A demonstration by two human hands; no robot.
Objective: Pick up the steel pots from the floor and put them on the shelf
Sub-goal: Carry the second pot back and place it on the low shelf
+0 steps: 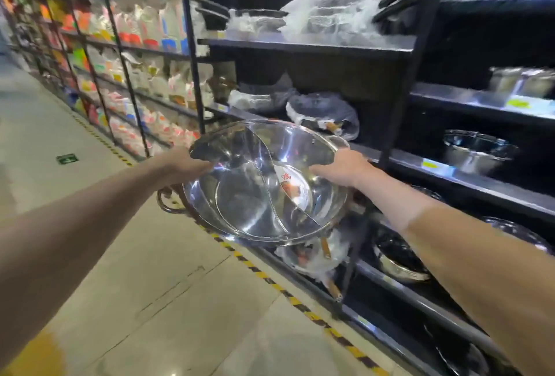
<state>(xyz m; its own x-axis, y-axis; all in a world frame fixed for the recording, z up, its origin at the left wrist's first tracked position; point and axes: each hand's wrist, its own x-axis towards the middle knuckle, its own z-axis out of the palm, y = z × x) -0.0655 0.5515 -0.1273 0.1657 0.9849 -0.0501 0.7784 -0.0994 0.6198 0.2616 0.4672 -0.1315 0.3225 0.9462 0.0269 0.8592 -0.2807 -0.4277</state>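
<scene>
A shop aisle: pale tiled floor (126,270) with a yellow-and-black hazard strip (270,282) along the foot of dark metal shelving (315,45) on my right, and racks of bright packets further down on the left.

My left hand (183,162) is closed over the near-left rim of a steel pot (264,183), fingers curled around the edge. My right hand (345,167) grips the opposite rim, thumb lying inside the bowl. Holding it on both sides looks deliberate — the pot is wide and shallow, and a one-sided hold would let it tip.

The pot is off the floor, held in the air in front of the shelving at about the height of the lower tiers, tilted so its inside faces me. A curved divider splits it into two halves, and a label (289,185) sits inside. A looped handle (168,201) shows below my left wrist; whether it belongs to this pot or to a second one nested beneath, I cannot tell.

Beyond my hands, the shelves hold plastic-wrapped pans (324,114) and other steel pots (477,150) — so this bay appears to be the right destination. Judgement: carrying stage, placement not yet made.
</scene>
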